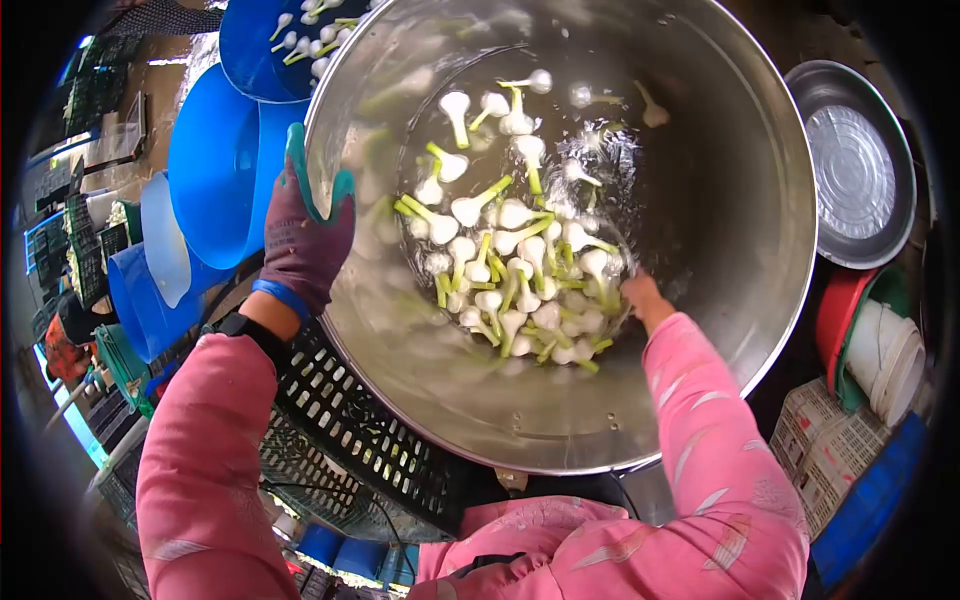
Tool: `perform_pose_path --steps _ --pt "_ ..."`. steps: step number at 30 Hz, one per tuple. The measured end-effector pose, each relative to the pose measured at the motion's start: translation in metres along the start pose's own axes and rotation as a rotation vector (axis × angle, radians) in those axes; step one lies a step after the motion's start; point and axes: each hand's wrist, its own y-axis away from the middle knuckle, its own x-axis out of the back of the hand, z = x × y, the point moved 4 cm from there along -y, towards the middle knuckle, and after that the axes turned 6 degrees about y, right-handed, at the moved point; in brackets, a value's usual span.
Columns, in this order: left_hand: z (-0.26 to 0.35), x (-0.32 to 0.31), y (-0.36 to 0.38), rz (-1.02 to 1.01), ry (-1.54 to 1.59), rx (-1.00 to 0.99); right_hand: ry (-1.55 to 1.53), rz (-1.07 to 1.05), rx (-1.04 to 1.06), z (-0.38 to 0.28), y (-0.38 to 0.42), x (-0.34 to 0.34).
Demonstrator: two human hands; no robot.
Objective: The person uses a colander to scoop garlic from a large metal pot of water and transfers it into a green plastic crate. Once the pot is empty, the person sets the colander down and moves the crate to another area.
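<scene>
A large steel pot (720, 250) with water in it fills the middle of the head view. Many garlic bulbs (520, 270) with short green stems lie or float in it, heaped at the centre and left. My left hand (310, 235), in a purple glove with teal fingertips, grips the pot's left rim between thumb and fingers. Inside the pot, my bare right hand (648, 298) is closed at the right edge of the heap. It holds the thin curved edge of what looks like a round strainer (628, 255), mostly hidden by bulbs and water.
Blue tubs (212, 165) stand to the left, one at the top holding more garlic (325, 40). A black perforated crate (350, 415) sits below the pot's left side. On the right are a grey metal basin (850, 170), white buckets (885, 360) and a beige crate (815, 450).
</scene>
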Motion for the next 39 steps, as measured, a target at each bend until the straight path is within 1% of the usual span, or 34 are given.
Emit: perform_pose_path --steps 2,4,6,9,10,11,13,14,15,17,18,20,22,23,25,26,27,28,31,34,35,36,37,39 --pt "0.001 -0.001 0.0 -0.004 -0.042 -0.042 -0.23 -0.097 -0.146 -0.006 0.037 -0.035" --pt "0.005 -0.001 -0.003 -0.005 -0.046 -0.043 -0.331 -0.175 -0.185 -0.001 0.035 -0.071" --pt "0.007 -0.001 -0.004 -0.007 -0.068 -0.024 -0.375 -0.262 -0.165 0.003 0.021 -0.108" --pt "0.002 -0.003 -0.004 -0.001 -0.133 -0.074 -0.32 -0.42 0.013 0.006 -0.024 -0.163" --pt "0.002 -0.003 -0.004 -0.003 -0.16 -0.093 -0.303 -0.445 0.064 0.006 -0.044 -0.182" --pt "0.003 -0.004 -0.004 -0.015 -0.206 -0.092 -0.414 -0.28 -0.076 0.001 -0.054 -0.199" --pt "0.008 -0.005 -0.004 -0.067 -0.146 -0.008 0.647 -0.15 0.599 -0.06 -0.025 -0.178" --pt "0.009 -0.005 -0.005 -0.092 -0.115 0.033 1.175 -0.046 0.93 -0.084 -0.009 -0.176" --pt "0.006 -0.006 -0.005 -0.101 -0.144 0.046 0.854 -0.006 0.866 -0.094 -0.018 -0.18" --pt "0.005 -0.007 -0.006 -0.075 -0.264 -0.027 0.408 -0.033 0.787 -0.113 -0.042 -0.18" --pt "0.005 -0.008 -0.005 -0.062 -0.316 -0.059 0.35 0.003 0.834 -0.125 -0.041 -0.171" --pt "0.005 -0.007 -0.006 -0.065 -0.256 -0.027 0.24 0.074 0.932 -0.152 -0.036 -0.154" --pt "0.005 -0.008 -0.004 -0.076 -0.196 0.023 -0.813 -0.215 0.263 -0.16 -0.033 -0.148" --pt "0.005 -0.007 -0.004 -0.084 -0.173 0.053 -0.745 -0.267 0.236 -0.165 -0.031 -0.141" --pt "0.009 -0.007 -0.006 -0.08 -0.112 0.079 -0.947 -0.199 0.25 -0.186 0.012 -0.12" --pt "0.01 -0.006 -0.006 -0.084 -0.143 0.056 -1.049 -0.166 0.259 -0.193 0.029 -0.111" --pt "0.008 -0.004 -0.006 -0.089 -0.169 0.035 -0.985 -0.22 0.157 -0.19 0.032 -0.106" --pt "0.007 -0.003 -0.004 -0.097 -0.194 0.018 -1.052 -0.249 0.218 -0.193 0.038 -0.103" --pt "0.007 -0.002 -0.004 -0.027 -0.146 -0.047 -1.189 -0.248 0.24 -0.194 0.069 -0.079" --pt "0.008 0.002 -0.004 -0.071 -0.15 0.038 -1.305 -0.159 0.251 -0.173 0.082 -0.052" --pt "-0.001 0.001 -0.002 -0.059 -0.14 0.036 -1.219 -0.082 0.195 -0.164 0.094 -0.039" --pt "-0.007 0.001 0.0 -0.044 -0.173 0.062 -1.179 -0.065 0.21 -0.164 0.12 -0.025" --pt "-0.009 0.003 0.0 -0.034 -0.205 0.083 -1.211 -0.077 0.219 -0.155 0.133 -0.018" --pt "0.007 0.011 -0.002 -0.001 -0.205 0.08 -1.231 -0.113 0.28 -0.144 0.168 0.009"
